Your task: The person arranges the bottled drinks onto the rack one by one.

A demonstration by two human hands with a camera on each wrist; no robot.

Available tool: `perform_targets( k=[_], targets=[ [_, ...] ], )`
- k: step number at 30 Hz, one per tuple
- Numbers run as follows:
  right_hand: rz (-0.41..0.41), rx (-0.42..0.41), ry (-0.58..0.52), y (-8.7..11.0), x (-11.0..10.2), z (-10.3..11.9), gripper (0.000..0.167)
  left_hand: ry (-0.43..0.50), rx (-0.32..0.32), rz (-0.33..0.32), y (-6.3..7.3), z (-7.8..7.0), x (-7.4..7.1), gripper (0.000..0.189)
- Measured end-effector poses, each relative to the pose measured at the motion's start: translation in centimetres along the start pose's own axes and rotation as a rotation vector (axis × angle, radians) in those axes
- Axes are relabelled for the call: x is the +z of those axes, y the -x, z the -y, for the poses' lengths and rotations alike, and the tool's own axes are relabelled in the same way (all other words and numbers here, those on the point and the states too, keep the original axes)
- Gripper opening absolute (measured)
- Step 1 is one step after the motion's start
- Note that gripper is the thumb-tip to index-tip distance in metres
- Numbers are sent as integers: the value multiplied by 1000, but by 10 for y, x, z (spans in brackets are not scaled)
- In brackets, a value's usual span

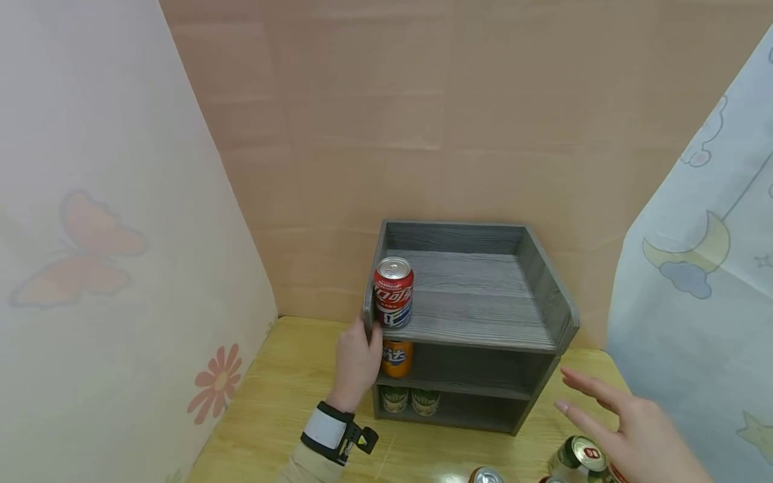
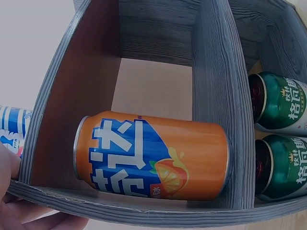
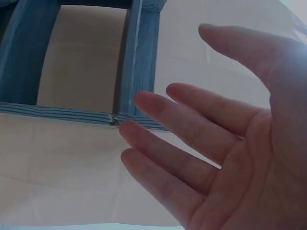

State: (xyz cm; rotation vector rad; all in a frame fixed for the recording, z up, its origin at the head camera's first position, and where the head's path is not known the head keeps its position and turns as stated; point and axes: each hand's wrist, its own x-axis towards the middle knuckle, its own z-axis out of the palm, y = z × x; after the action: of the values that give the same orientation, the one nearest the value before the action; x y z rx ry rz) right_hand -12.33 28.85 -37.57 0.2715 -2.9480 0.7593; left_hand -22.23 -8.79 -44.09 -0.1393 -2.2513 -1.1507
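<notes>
My left hand [image 1: 356, 359] grips the front left edge of a grey wooden shelf unit [image 1: 483, 295]. Just above its thumb a red cola can [image 1: 394, 295] stands upright on the top board, close to the left side panel. On the middle level sits an orange soda can [image 2: 153, 158] with a blue label. Two green cans [image 2: 280, 103] stand side by side on the bottom level. Off the unit's right side, my right hand [image 1: 634, 429] is held in the air, fingers spread and holding nothing, above a green can [image 1: 582, 453].
The unit stands on a yellow wooden table [image 1: 302, 376] against a brown papered wall [image 1: 362, 134]. At the table's front, another can top [image 1: 486, 475] shows at the frame's bottom edge. Printed white sheets [image 1: 121, 168] flank the table on both sides.
</notes>
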Motion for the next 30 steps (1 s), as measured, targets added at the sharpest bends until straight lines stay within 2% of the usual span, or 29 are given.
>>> perform_targets(
  k=[6, 8, 13, 19, 22, 24, 25, 28, 30],
  targets=[
    [82, -76, -41, -1, 24, -6, 53, 10, -7, 14, 1, -1, -1, 13],
    [162, -97, -89, -3, 33, -9, 55, 14, -8, 10, 1, -2, -1, 12],
    [360, -75, -262, -8, 50, -17, 59, 3, -4, 5, 1, -2, 0, 11],
    [424, -100, -363, -7, 65, -17, 56, 3, -7, 3, 0, -2, -1, 12],
    [474, -158, -394, -6, 78, -25, 55, -5, 0, -1, 0, -3, -2, 14],
    [518, -174, -442, -8, 97, -40, 55, -7, 2, -1, 0, -3, -2, 14],
    [538, -191, -452, -10, 112, -54, 56, -7, 2, 1, 1, -4, -2, 15],
    [616, -192, -560, -19, 171, -113, 61, -3, 2, 5, 1, -5, -3, 15],
    [655, -193, -614, -22, 204, -144, 62, -2, 4, 5, 1, -5, -3, 15]
  ],
)
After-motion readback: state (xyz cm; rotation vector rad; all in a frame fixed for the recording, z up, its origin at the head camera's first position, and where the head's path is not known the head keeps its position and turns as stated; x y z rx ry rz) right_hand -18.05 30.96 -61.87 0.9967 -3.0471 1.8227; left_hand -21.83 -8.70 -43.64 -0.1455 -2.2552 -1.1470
